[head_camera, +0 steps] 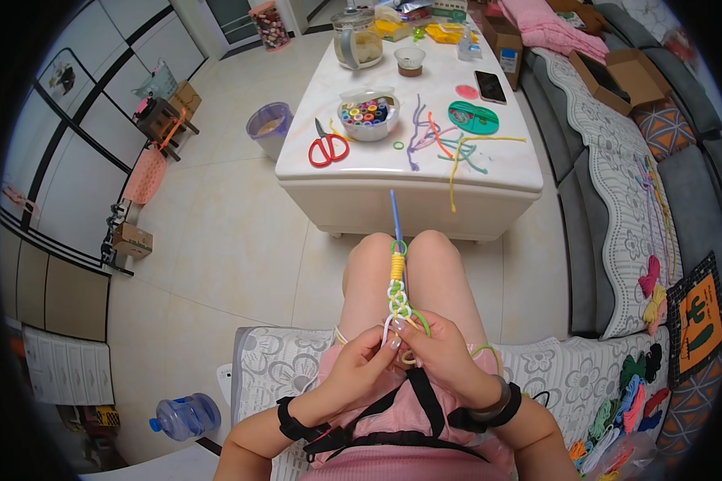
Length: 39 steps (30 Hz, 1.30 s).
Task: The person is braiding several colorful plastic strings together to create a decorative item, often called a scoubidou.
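Between the knees runs a knotted cord band in white, green and yellow, with a tight yellow wrapped section at its far end. A green loop there meets a blue rod that extends toward the table. My left hand pinches cords at the band's near end, beside a white cord. My right hand grips the band's near end and its cords, thumb on top; a green cord curves out beside it. Fingers hide the knot being held.
The white table ahead bears red-handled scissors, a tub of thread spools, cord scraps, a green case, a phone and a glass jug. Cord bundles lie on the sofa at right; a water bottle is at left.
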{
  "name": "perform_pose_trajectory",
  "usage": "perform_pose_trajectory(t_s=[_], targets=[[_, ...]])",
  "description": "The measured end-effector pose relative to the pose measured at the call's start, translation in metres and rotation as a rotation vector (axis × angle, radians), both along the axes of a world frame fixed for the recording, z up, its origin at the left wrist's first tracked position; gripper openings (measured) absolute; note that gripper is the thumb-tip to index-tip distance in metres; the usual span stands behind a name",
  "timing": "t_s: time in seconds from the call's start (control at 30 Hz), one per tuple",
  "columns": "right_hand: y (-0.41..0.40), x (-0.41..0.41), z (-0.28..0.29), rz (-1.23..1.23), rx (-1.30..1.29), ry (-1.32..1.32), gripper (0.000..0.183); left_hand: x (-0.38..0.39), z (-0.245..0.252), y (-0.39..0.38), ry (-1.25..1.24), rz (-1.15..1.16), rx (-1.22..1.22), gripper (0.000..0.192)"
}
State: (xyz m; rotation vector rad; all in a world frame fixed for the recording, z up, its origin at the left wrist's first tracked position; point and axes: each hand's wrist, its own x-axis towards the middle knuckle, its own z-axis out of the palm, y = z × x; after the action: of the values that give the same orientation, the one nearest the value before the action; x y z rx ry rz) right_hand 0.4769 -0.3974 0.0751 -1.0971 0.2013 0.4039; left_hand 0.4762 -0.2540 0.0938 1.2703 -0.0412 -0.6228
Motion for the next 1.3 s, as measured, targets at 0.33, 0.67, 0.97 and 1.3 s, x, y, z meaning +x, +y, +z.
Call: perform_pose_trajectory(t_s=[0.33, 0.67, 0.97, 1.3], targets=[[0.005, 0.006, 0.014, -0.018, 0.104, 0.023, 0.021, 0.002, 0.006, 0.002, 0.036, -0.044, -0.011, 0.017], [-0.013, -0.004, 0.008, -0.034, 0.039, 0.036, 0.020, 0.020, -0.007, 0.001, 0.091, -0.093, 0.010, 0.021], [-0.017, -0.012, 0.012, 0.061, -0.052, -0.085, 0.023, 0.040, -0.005, -0.016, 0.272, -0.154, -0.077, 0.024], [-0.019, -0.015, -0.005, 0.134, -0.272, -0.337, 0.011, 0.038, 0.004, -0.015, 0.323, -0.081, -0.133, 0.018]])
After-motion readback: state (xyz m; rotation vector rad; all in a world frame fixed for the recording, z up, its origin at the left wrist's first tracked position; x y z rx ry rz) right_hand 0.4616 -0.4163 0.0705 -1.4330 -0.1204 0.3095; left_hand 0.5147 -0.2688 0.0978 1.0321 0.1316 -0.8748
